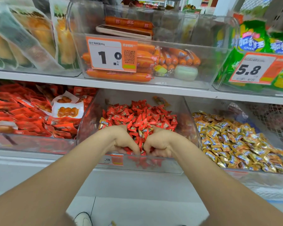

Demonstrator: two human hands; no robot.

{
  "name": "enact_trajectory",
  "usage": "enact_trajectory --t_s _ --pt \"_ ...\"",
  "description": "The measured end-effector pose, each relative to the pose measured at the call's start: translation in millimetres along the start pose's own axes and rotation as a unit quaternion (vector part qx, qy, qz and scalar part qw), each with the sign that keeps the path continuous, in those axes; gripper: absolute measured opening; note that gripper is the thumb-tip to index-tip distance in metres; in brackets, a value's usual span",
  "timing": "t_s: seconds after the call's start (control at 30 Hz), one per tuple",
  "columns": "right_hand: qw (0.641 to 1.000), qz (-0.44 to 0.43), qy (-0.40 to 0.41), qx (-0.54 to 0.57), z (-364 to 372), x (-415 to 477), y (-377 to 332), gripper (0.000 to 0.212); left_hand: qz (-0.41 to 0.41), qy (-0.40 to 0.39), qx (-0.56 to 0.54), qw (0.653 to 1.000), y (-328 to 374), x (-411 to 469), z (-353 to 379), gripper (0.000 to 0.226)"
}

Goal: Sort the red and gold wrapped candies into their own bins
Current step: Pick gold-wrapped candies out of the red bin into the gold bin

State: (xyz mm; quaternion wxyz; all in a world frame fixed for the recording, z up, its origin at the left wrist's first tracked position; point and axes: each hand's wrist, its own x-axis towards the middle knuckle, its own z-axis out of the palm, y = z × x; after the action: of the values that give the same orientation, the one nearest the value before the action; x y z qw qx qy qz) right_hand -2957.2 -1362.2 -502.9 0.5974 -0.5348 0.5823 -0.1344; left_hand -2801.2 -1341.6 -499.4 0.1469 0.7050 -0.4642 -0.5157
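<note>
Lining white store shelves (121, 86), clear bins (170, 165)

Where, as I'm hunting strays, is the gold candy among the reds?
Head view: gold candy at the left edge of the red pile, just beyond the left hand.

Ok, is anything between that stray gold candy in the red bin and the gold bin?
Yes. The gold candy sits at the left edge of the red bin; the red candies, left hand, right hand and clear bin walls lie between it and the gold bin. Above them, nothing visible.
</note>
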Motion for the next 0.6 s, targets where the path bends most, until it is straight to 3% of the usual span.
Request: enact_trajectory --t_s 0.07,0.13,0.23,0.33,0.4,0.47,0.6 --pt "0.996 -0.002 -0.006 0.094 -1.1 4.9 -5.0 0.070 0.010 0.009 -0.067 0.998 -0.3 2.9 -6.1 0.063" --pt "0.991 -0.026 -0.009 0.133 -3.4 8.4 -12.7 0.070 0.031 0.019 -0.126 0.991 1.2 6.3 -14.7 0.089" --pt "0.980 -0.068 0.023 0.185 -14.6 9.8 -28.6 0.058 0.107 0.063 -0.168 0.978 5.8 11.3 -26.6 0.096" --pt "0.976 -0.110 0.060 0.181 -25.3 11.7 -38.2 0.046 0.202 0.186 -0.043 0.961 7.9 17.6 -37.2 0.104" --pt "0.983 -0.122 0.103 0.089 -29.0 17.1 -37.4 0.042 0.255 0.254 0.109 0.927 6.1 23.3 -38.8 0.111" --pt "0.975 -0.136 0.160 -0.075 -31.6 17.1 -34.0 0.033 0.282 0.263 0.210 0.899 2.8 28.3 -38.8 0.121" --pt "0.877 -0.159 0.243 -0.382 -41.0 3.7 -25.9 0.045 0.236 0.267 0.323 0.877 -2.7 24.4 -43.7 0.114"
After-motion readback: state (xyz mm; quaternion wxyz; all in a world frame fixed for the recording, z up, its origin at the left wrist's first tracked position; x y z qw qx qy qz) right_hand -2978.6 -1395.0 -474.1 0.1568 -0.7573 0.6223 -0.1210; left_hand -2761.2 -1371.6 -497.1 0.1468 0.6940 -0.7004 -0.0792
